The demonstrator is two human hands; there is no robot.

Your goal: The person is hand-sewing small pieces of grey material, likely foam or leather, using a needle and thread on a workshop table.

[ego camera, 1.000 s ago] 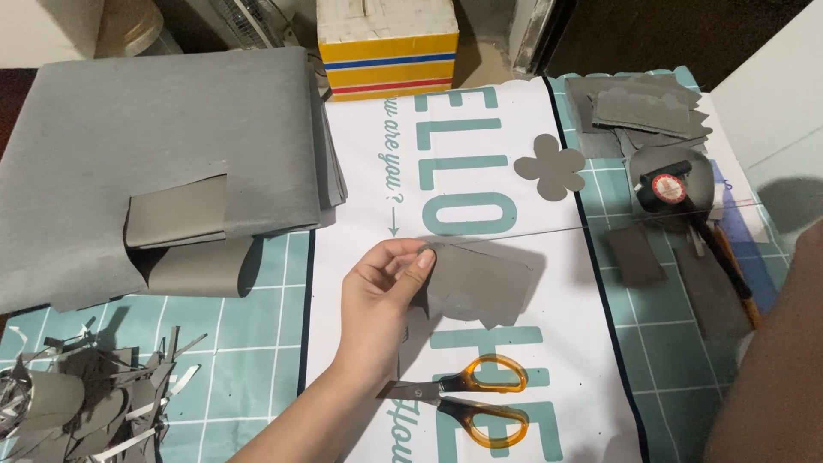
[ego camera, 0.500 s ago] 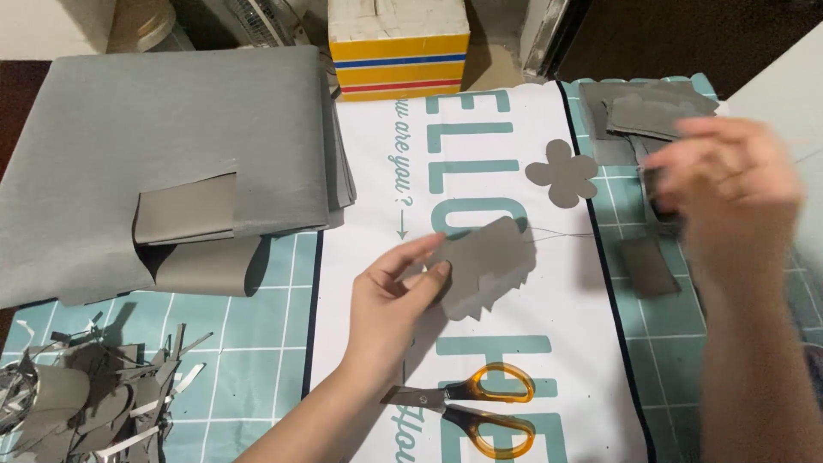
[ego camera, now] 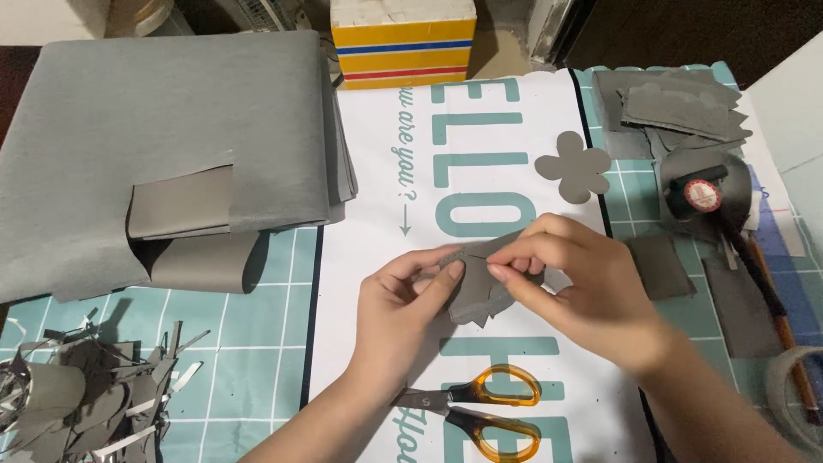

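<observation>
Left hand (ego camera: 399, 304) and right hand (ego camera: 583, 291), both pinching closed on small grey cut piece (ego camera: 480, 291) above middle of white banner (ego camera: 386, 257). Possibly a thin thread between fingertips, hard to tell. Orange-handled scissors (ego camera: 484, 411) lying just near, untouched.

Two bare forearms come up from the lower edge of the head view, each ending in a bare hand. The left hand (ego camera: 403, 304) wears no ring, watch, glove or bracelet; its fingernails are short and unpainted. The right hand (ego camera: 583, 287) is likewise unadorned, with short plain nails. No sleeve or cuff shows on either forearm up to the picture's edge.
</observation>
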